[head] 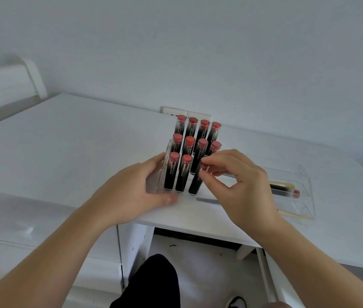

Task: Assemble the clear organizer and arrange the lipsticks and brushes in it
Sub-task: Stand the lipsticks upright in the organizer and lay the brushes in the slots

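We steady the clear, slippery tiered acrylic organizer [169, 152] on the white desk [64, 138] with our left hand [140, 187] curled round its side, while our right hand's [236, 185] fingers [207, 174] pinch the light, stiff black red-capped lipstick tube [195, 184] near its cap, lowering it into the front row.

White desk [64, 138], wall socket [171, 111], white wall [198, 52]
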The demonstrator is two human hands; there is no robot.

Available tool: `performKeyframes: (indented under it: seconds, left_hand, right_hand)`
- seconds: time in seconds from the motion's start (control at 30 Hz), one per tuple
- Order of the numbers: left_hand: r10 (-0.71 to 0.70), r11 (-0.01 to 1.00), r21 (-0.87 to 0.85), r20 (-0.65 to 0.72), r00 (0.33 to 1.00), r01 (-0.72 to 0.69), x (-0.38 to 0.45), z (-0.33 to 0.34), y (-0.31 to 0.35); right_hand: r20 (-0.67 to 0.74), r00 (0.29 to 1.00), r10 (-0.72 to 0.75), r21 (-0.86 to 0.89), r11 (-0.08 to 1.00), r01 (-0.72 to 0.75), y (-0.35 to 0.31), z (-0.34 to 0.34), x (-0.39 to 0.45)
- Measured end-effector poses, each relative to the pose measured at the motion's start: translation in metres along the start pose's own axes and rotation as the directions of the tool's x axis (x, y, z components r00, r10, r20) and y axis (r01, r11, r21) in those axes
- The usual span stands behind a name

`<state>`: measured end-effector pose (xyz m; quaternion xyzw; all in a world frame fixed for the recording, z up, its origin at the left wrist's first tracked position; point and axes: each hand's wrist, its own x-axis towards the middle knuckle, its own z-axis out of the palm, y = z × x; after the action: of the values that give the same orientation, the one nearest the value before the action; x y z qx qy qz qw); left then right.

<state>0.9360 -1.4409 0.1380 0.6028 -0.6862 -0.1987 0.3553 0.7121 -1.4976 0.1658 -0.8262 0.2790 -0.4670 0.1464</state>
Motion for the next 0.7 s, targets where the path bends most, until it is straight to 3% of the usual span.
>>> performKeyframes:
  seconds: [0.7]
  left_hand:
    - [-0.031,0.999,0.031,0.000,1.000,0.031,-0.0012,-0.0003,0.0034]
  right_hand:
    - [-0.008,0.998,0.056,-0.061,0.997,-0.056,-0.0033,0.0094,0.0002]
